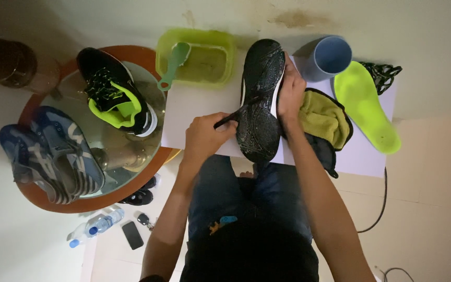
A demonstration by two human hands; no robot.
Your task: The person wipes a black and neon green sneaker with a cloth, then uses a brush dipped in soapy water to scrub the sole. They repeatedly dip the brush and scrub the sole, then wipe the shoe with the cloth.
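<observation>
Setting: a room in a home, used for washing shoes.
Floor: pale tiles, on which lay a water bottle, a phone and keys.
Furniture: a round glass-topped side table that carried sneakers.
Wash gear: a green tub, a blue cup and a cloth.

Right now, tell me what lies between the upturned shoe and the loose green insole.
In the head view, the right hand grips the shoe at its side; past it a yellow-green cloth lies on the white sheet, short of the insole.
</observation>
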